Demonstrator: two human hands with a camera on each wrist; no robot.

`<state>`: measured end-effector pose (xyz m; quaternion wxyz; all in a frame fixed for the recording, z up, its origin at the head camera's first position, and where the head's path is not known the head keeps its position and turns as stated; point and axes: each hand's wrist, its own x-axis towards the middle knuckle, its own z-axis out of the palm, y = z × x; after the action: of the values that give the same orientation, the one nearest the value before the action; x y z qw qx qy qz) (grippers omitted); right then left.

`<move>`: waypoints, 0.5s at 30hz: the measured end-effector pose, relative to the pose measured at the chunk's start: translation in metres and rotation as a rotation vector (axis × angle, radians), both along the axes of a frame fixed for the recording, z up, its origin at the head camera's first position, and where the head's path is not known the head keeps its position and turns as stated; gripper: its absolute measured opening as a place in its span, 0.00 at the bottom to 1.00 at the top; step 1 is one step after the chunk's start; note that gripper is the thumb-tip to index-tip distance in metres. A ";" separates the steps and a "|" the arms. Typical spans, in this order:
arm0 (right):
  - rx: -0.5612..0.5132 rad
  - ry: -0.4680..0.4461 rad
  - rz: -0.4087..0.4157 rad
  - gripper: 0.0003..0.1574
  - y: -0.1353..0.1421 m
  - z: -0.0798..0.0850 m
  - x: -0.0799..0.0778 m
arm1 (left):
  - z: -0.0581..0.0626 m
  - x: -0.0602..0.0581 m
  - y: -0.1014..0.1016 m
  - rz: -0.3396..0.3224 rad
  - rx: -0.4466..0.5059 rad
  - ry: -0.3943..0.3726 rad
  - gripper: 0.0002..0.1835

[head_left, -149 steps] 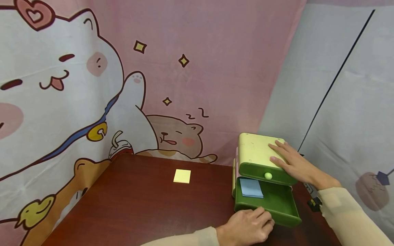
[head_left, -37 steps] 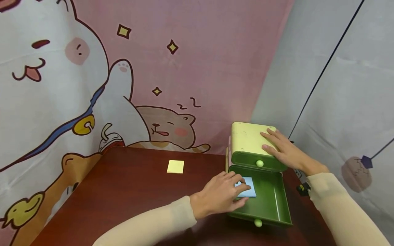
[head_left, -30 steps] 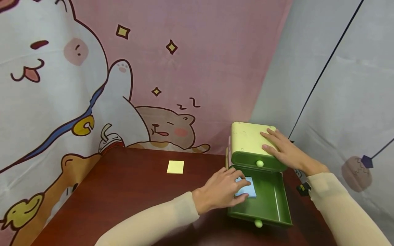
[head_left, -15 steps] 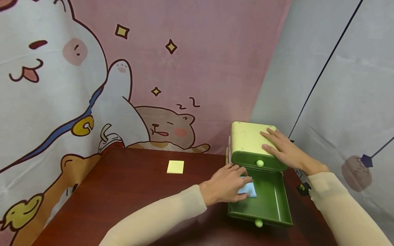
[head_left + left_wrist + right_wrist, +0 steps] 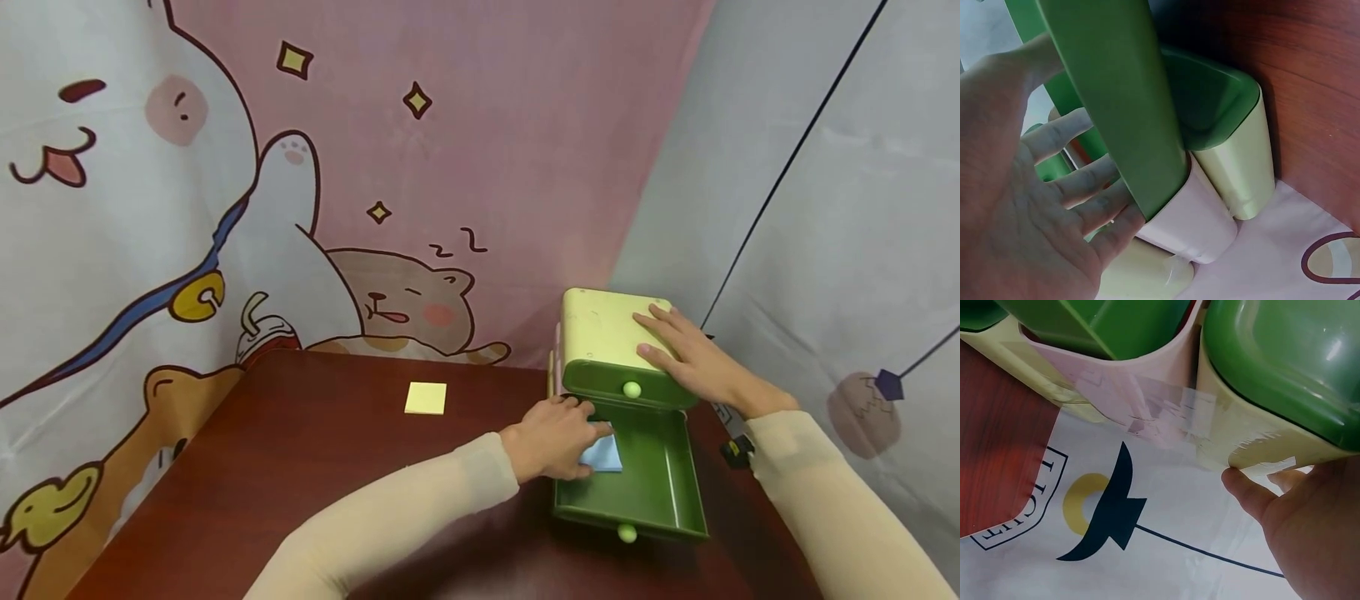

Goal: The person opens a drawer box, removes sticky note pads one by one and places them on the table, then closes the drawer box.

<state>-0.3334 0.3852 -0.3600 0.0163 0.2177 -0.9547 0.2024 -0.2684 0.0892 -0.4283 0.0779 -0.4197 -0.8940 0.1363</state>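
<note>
A small drawer cabinet [image 5: 607, 329] with a cream top stands at the table's right side. Its green drawer [image 5: 652, 483] is pulled out below the shut top one. A pad of blue sticky notes [image 5: 606, 455] lies in that drawer's left part. My left hand [image 5: 551, 437] reaches over the drawer's left wall, fingers spread and slightly bent above the pad. In the left wrist view, the wall [image 5: 1116, 94] hides the fingertips, so contact with the pad cannot be seen. My right hand [image 5: 693, 358] rests on the cabinet top with extended fingers.
A yellow sticky-note pad [image 5: 425, 398] lies on the dark red table [image 5: 337, 450], left of the cabinet. A printed cloth [image 5: 510, 167] hangs behind. Beside the right forearm is a small black object [image 5: 737, 451]. In the right wrist view, clear tape [image 5: 1191, 412] joins the cabinet tiers.
Earlier, the left hand was at the drawer's front; the drawer is now further out. The left hand moved over the blue pad, then slightly rightward. The right hand has stayed on top.
</note>
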 end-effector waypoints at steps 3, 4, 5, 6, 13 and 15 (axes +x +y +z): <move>0.002 -0.001 -0.001 0.47 -0.001 0.002 -0.001 | 0.001 -0.002 0.002 0.011 -0.014 -0.012 0.38; 0.001 -0.004 -0.002 0.47 -0.001 0.003 0.000 | 0.001 -0.002 0.002 0.013 -0.018 -0.016 0.38; 0.001 -0.005 -0.002 0.47 -0.001 0.004 0.000 | 0.001 -0.002 0.003 0.014 -0.020 -0.018 0.38; 0.002 -0.005 -0.004 0.47 -0.002 0.004 0.000 | 0.001 -0.002 0.003 0.015 -0.022 -0.019 0.38; 0.003 -0.003 -0.003 0.47 -0.002 0.004 0.002 | 0.000 -0.002 0.006 0.007 -0.049 -0.019 0.38; 0.002 -0.001 -0.002 0.47 -0.003 0.004 0.002 | 0.000 -0.001 0.006 0.004 -0.060 -0.015 0.38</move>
<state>-0.3313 0.3826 -0.3562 0.0156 0.2165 -0.9552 0.2014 -0.2698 0.0954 -0.4284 0.0584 -0.4210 -0.8909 0.1599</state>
